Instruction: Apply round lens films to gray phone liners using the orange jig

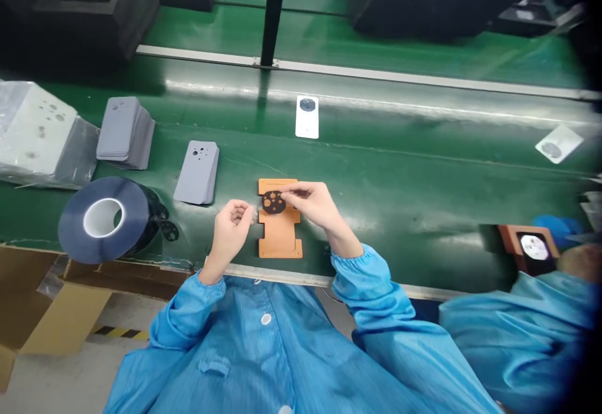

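Note:
My right hand [316, 206] pinches the right edge of a thin black round piece [274, 202] with several holes in it. The piece is over the upper part of an orange notched fixture [279, 238], which lies flat on the green work surface. Whether the two touch I cannot tell. Just left of the fixture, my left hand [230, 229] is closed, thumb against curled fingers. A faint clear edge seems to show at its fingertips, too small to name.
At the left stand a big tape roll [78, 219] with black perforated pieces, two stacks of grey plates [195, 172] [120, 128] and a plastic-wrapped stack [37, 128]. White plates [307, 127] [567, 138] lie behind and right. A co-worker's blue sleeve [522, 332] is at right.

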The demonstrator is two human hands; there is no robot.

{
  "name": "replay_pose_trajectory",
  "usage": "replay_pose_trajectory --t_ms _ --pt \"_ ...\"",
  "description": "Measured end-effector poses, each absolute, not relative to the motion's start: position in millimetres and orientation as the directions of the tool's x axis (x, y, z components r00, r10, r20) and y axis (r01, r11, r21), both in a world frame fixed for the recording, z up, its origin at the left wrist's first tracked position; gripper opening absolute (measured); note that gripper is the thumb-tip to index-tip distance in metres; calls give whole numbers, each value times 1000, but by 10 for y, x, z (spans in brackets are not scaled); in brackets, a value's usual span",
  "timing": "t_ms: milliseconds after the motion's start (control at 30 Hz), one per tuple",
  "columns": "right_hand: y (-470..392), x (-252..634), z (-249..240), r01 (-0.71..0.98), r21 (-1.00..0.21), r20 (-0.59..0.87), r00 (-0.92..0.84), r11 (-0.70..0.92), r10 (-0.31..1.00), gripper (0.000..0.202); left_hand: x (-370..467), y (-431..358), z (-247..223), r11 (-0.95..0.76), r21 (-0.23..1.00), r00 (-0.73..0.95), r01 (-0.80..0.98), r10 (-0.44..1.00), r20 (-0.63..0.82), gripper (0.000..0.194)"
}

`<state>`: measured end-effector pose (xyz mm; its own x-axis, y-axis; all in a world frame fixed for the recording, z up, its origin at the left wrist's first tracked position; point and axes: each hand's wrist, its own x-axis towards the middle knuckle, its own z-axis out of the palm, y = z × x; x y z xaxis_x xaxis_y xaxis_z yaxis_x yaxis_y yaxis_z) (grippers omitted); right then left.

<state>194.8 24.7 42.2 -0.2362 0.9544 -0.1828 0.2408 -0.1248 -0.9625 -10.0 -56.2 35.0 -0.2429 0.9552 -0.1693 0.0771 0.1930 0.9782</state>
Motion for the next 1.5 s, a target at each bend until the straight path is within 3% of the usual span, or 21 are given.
replay_pose_trajectory --t_ms 200,567,1300,1500 --pt "390 2116 193 330 -934 -201 -167 -138 965 30 18 -165 83 221 966 -207 133 960 -191 17" --pt "367 2089 192 504 -863 -134 -157 -37 979 24 115 -34 63 212 956 -170 202 969 -179 17" --pt "380 2157 103 545 -837 -22 -125 50 992 20 146 -54 54 193 921 -201 338 971 -130 16" --pt "430 2269 51 386 -914 -184 -125 -123 975 29 153 -61 61 193 918 -201 348 971 -128 14"
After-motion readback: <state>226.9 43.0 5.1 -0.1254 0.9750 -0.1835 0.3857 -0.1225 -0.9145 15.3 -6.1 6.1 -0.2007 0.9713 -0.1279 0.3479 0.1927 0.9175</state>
